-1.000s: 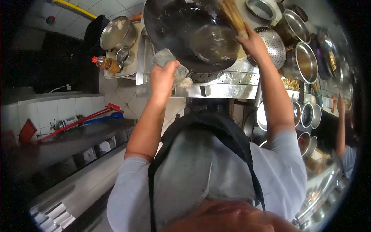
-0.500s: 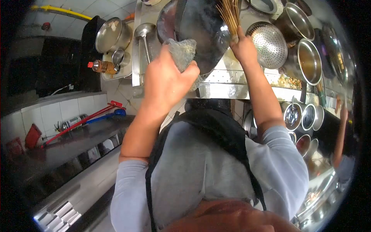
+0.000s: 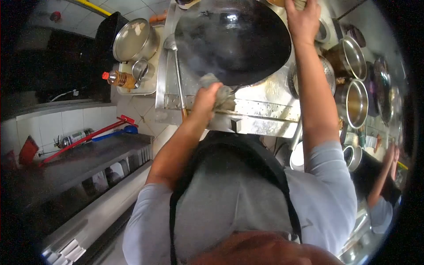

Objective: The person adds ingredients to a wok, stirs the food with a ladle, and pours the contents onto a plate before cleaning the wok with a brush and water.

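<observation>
A large black wok [image 3: 234, 44] sits on the metal stove, with light smoke or steam over its left part. My left hand [image 3: 206, 100] is closed on a grey cloth [image 3: 224, 96] at the wok's near rim. Past the wok's right side, my right hand [image 3: 304, 22] is closed around the pale bound end of the bamboo brush [image 3: 300, 4]; its bristles lie outside the view. Left of the wok lies a long-handled ladle [image 3: 179, 75].
On the left tray [image 3: 148, 90] stand a pot [image 3: 132, 39], a small metal cup and an orange-brown bottle [image 3: 121, 79]. A perforated strainer [image 3: 327, 75] and metal pots [image 3: 355, 104] are at the right. Another person's arm [image 3: 383, 176] shows far right.
The wok now lies level, its whole inside showing. My left hand has moved down with the cloth. My right hand has moved up and right with the brush.
</observation>
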A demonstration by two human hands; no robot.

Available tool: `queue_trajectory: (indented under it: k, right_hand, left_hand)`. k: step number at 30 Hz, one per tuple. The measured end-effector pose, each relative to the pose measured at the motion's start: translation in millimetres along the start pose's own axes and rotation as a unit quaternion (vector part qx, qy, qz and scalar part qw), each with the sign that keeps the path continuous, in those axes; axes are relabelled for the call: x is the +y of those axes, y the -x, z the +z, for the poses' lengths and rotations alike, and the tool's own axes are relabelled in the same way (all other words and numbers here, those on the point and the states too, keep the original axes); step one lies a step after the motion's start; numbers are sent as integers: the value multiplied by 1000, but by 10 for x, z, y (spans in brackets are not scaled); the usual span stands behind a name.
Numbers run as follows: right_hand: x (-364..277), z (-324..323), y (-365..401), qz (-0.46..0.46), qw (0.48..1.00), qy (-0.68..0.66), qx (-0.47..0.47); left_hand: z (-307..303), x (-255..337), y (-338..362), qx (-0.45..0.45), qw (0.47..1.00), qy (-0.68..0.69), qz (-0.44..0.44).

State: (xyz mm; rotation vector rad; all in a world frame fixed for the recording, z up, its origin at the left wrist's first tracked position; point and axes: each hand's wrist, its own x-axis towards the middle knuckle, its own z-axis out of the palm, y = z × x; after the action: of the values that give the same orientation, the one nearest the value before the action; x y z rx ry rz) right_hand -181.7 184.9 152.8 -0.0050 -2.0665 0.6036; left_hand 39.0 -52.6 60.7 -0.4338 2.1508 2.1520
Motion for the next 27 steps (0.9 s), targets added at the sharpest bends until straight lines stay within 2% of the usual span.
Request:
queue_trajectory:
  k: [2, 3, 4, 5, 6, 7, 8, 9, 10, 11, 12, 13, 14, 15, 16, 17, 18, 19, 20, 21, 22, 23, 25, 26, 27]
  right_hand:
    - [394, 790, 155, 53, 995, 53, -72]
    - [388, 982, 344, 112, 972, 50, -199]
    - [412, 1181, 574, 169, 931, 48, -321]
    - [623, 1554, 941, 104, 883, 150, -433]
    - [420, 1487, 1229, 44, 856, 146, -494]
    - [384, 1510, 1384, -97, 732, 114, -664]
    - [-105, 1126, 1378, -92, 664, 97, -736]
    - [-251, 839, 1382, -86, 661, -13, -745]
    - [-124, 667, 1295, -71, 655, -192, -727]
    - [78, 690, 1093, -83, 620, -160, -764]
    - [342, 809, 889, -93, 582, -127, -798]
    - [764, 1158, 637, -115, 561, 56, -818]
    - [1051, 1410, 487, -131, 517, 237, -812]
    - [1027, 1351, 454, -90, 718, 242, -647]
    - [988, 1237, 462, -40, 867, 231, -440]
    - [904, 1182, 496, -37, 866, 232, -441]
    - [759, 1167, 515, -1, 887, 188, -421]
    - [629, 1122, 574, 36, 903, 145, -402]
    - [553, 1133, 757, 68, 881, 156, -440]
    - [581, 1252, 1028, 116, 850, 143, -494]
    - [962, 1696, 1522, 67, 771, 192, -604]
    - [369, 1178, 1419, -39, 705, 162, -689]
    - [-254, 536, 1241, -58, 648, 15, -759]
    - [-186, 449, 1177, 3, 614, -79, -786]
    - [-39, 439, 986, -12, 583, -63, -810]
  left_hand:
    - [164, 205, -248, 23, 973, -106, -202]
    - [202, 193, -297, 24, 974, -102, -202]
    - [245, 165, -345, 42, 972, -42, -228]
    - [255, 132, -391, 59, 965, 17, -253]
    - [235, 65, -459, 58, 965, 19, -253]
    - [208, -51, -491, 54, 962, 10, -266]
    - [194, -150, -529, 50, 960, 3, -276]
    - [198, -206, -541, 48, 959, 6, -279]
    - [213, -250, -539, 47, 959, 66, -271]
    - [219, -297, -543, 46, 956, 123, -262]
    - [208, -380, -575, 44, 956, 123, -263]
    - [197, -477, -627, 38, 955, 99, -277]
    - [187, -527, -628, 31, 952, 75, -294]
    - [178, -418, -646, 32, 953, 75, -292]
    - [160, -229, -622, 18, 944, 33, -328]
    - [157, -129, -590, 3, 931, -9, -365]
    - [188, -141, -581, 1, 931, -10, -365]
    - [238, -184, -532, 25, 948, 40, -316]
    - [278, -236, -511, 51, 959, 91, -263]
    - [295, -359, -541, 49, 959, 94, -264]
    - [289, -543, -571, 50, 954, 105, -277]
    - [271, -653, -596, 52, 948, 115, -291]
    - [237, -688, -610, 51, 951, 86, -291]
    - [222, -692, -605, 47, 955, 51, -290]
    - [232, -535, -555, 45, 954, 51, -291]
